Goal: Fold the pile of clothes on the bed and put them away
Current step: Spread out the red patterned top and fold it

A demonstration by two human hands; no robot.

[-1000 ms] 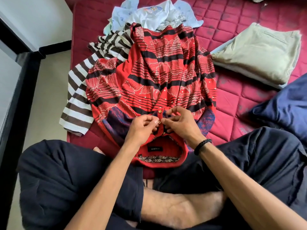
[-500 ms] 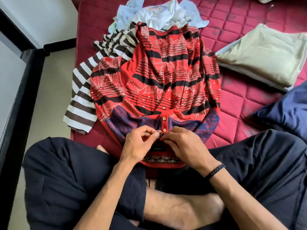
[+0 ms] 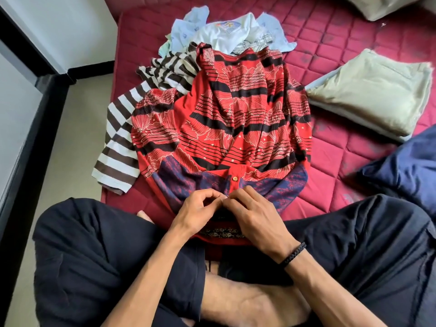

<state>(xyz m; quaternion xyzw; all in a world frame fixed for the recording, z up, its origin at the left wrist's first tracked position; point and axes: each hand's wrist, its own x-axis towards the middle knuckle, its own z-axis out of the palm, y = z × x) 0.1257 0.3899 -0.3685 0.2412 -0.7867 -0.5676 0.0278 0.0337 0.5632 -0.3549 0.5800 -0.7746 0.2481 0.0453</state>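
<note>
- Nearest the camera, your crossed legs in dark trousers [image 3: 94, 256] fill the lower part of the view, with a bare foot [image 3: 250, 300] lying between them.
- Just above your lap, your left hand [image 3: 200, 210] and right hand [image 3: 254, 218] meet fingertip to fingertip at the neck opening of the red patterned shirt [image 3: 226, 119]. Both have their fingers curled in and pinch the cloth of the button strip; the exact spot they grip is hidden under the fingers.
- On your right wrist sits a black braided bracelet [image 3: 293, 254].
- Beneath your hands, the shirt's collar [image 3: 221, 233] with its dark ornamented band rests against your legs, and one small button [image 3: 234, 178] shows just beyond your fingertips, fastened on the strip.
- Spread away from you over the maroon quilted bed [image 3: 330, 175], the shirt lies front side up, with blue-and-red patches at the shoulders and black bands across the red body.
- To your left, a brown-and-white striped garment [image 3: 120, 147] lies partly under the shirt and reaches toward the bed's edge.
- To your right, a dark blue cloth [image 3: 410, 166] is bunched near your knee.
- Farther on the right, folded pale green clothes [image 3: 372, 90] lie stacked, apart from the shirt.
- At the far end of the shirt, a heap of light blue and white clothes [image 3: 226, 31] lies crumpled, touching the shirt's hem.
- Beyond the bed's left edge you see the floor [image 3: 70, 128] and a black frame [image 3: 30, 128].
</note>
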